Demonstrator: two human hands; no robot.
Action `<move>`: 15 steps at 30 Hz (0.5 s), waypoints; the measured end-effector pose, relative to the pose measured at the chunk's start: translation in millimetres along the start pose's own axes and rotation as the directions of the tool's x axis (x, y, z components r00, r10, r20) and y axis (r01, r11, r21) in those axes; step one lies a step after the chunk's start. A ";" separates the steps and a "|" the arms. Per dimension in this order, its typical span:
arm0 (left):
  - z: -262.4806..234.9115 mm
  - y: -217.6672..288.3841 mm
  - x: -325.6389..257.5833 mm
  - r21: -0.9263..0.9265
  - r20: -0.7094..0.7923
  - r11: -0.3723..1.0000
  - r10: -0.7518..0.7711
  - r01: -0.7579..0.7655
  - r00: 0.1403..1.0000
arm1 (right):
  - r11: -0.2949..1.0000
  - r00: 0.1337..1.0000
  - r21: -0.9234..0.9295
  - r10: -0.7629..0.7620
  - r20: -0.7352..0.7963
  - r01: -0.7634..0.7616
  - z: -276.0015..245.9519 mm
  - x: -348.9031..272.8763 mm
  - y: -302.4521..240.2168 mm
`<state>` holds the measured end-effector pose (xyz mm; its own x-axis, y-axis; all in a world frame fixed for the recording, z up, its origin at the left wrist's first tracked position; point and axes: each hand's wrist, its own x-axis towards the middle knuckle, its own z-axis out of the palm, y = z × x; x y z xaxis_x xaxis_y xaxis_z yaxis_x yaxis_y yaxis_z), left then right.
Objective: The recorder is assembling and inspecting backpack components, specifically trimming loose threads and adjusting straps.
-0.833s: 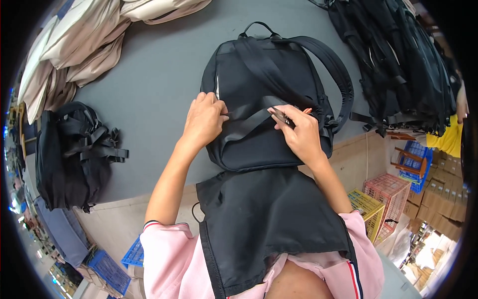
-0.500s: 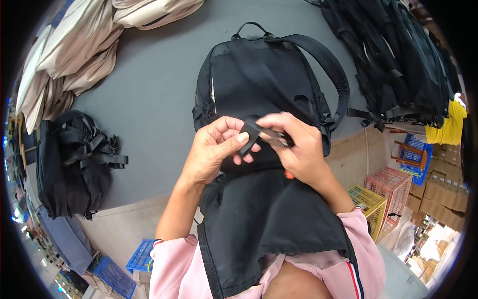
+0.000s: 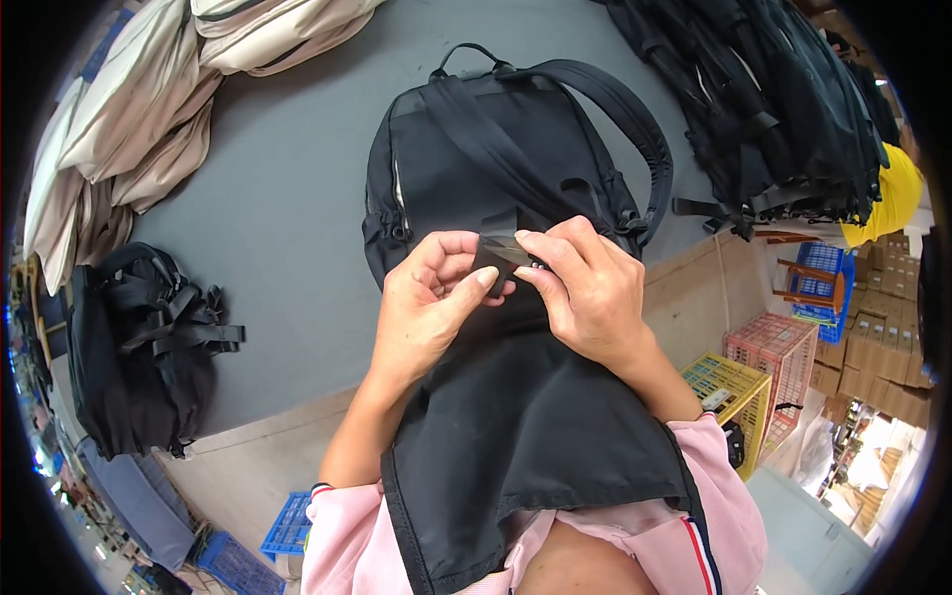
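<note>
A black backpack (image 3: 446,178) lies on the grey table, its carry handle pointing away from me and its shoulder straps upward. Over its near end, my left hand (image 3: 421,293) pinches the end of a black webbing strap (image 3: 493,270) between thumb and fingers. My right hand (image 3: 595,288) is closed around a small pointed metal tool, which looks like thread snips (image 3: 513,255). The blades lie against the strap, close to my left fingertips. Most of the snips is hidden inside my right hand.
Beige bags (image 3: 139,109) are heaped at the far left, above a folded black bag with straps (image 3: 149,347). Many black backpacks (image 3: 773,119) are piled at the right. Below the grey tabletop (image 3: 288,198) stand yellow (image 3: 729,392) and pink crates (image 3: 778,347).
My right hand has moved closer to the left, bringing the snips' blades onto the strap. The left hand still grips the strap. The whole view has shifted slightly.
</note>
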<state>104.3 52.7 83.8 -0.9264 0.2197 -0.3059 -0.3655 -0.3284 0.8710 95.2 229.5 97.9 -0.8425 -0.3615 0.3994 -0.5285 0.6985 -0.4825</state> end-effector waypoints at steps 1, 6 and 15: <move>-1.2 -1.5 0.1 0.013 0.021 1.000 0.002 -0.002 1.000 | 1.000 1.000 -0.019 -0.020 -0.011 0.020 1.1 -2.0 0.8; -3.3 -3.0 -0.3 0.022 0.054 0.999 -0.031 0.030 0.998 | 0.997 0.998 0.072 0.010 -0.069 -0.005 9.3 -7.5 6.8; -2.9 -7.2 -1.7 0.007 0.046 0.999 -0.039 0.038 0.998 | 0.997 0.993 0.073 0.040 -0.110 -0.032 11.0 -13.7 4.9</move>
<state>108.2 52.0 76.9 -0.9064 0.2741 -0.3215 -0.4002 -0.3133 0.8612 103.0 231.1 81.5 -0.8461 -0.2635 0.4634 -0.5078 0.6629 -0.5503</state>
